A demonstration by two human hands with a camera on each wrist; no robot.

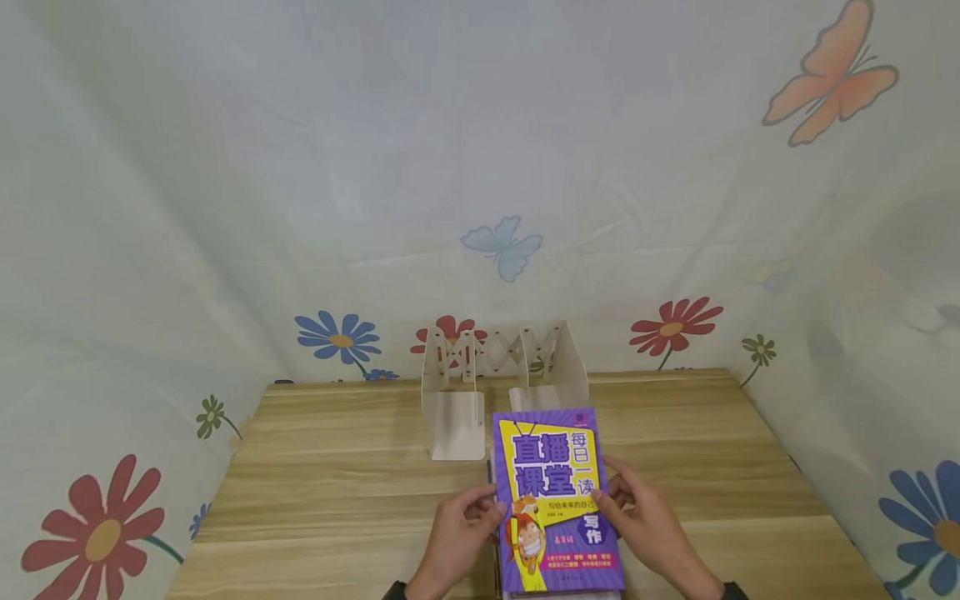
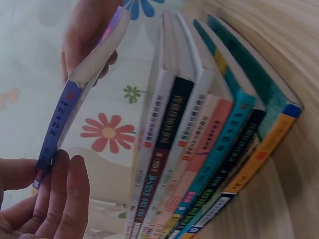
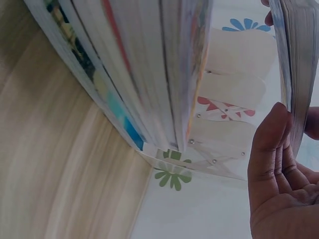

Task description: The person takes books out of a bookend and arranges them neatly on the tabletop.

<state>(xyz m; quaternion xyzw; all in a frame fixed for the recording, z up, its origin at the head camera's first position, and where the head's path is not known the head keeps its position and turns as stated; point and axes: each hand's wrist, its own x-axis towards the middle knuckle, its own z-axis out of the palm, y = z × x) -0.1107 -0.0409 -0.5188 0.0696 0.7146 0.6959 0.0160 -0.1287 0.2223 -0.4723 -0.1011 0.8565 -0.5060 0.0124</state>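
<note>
Between my two hands is a purple and yellow book (image 1: 558, 500), its cover facing up. My left hand (image 1: 462, 533) pinches its left edge, thumb on the cover; in the left wrist view the fingers (image 2: 60, 194) lie under the purple spine (image 2: 57, 122). On the other side my right hand (image 1: 651, 527) grips the page edge (image 3: 299, 59) between thumb and fingers. Below the held book is a stack of several books (image 2: 199, 144), apart from it in both wrist views and mostly hidden in the head view.
An expandable white metal book rack (image 1: 457, 425) stands at the back of the wood-grain table (image 1: 352, 467), its panels upright. Behind and to both sides hangs a pale curtain (image 1: 375, 167) printed with flowers and butterflies.
</note>
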